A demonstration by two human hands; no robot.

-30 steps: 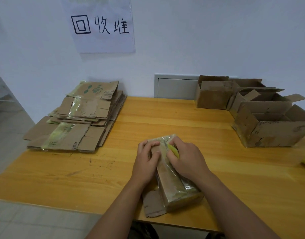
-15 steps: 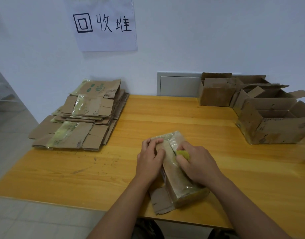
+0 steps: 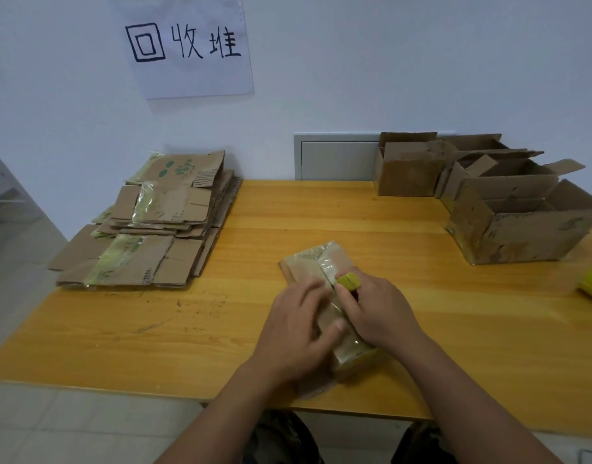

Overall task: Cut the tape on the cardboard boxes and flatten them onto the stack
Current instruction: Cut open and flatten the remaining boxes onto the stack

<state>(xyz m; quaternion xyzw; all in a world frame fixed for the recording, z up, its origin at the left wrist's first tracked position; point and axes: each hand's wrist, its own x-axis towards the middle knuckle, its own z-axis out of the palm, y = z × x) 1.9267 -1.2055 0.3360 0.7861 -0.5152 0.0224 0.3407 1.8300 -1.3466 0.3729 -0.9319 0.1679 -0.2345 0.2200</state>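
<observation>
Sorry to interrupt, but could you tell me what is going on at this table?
A person is breaking down cardboard boxes. Their left hand steadies a small taped box lying on the wooden table, while the right hand grips a yellow-green cutter against the tape along its top. Flattened boxes are already stacked at the left under a paper wall sign. Several open boxes wait at the right.

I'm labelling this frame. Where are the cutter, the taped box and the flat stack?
cutter (image 3: 348, 282), head view, yellow end showing above the right hand's fingers
taped box (image 3: 313, 262), head view, far top face
flat stack (image 3: 160, 209), head view, top sheet
</observation>
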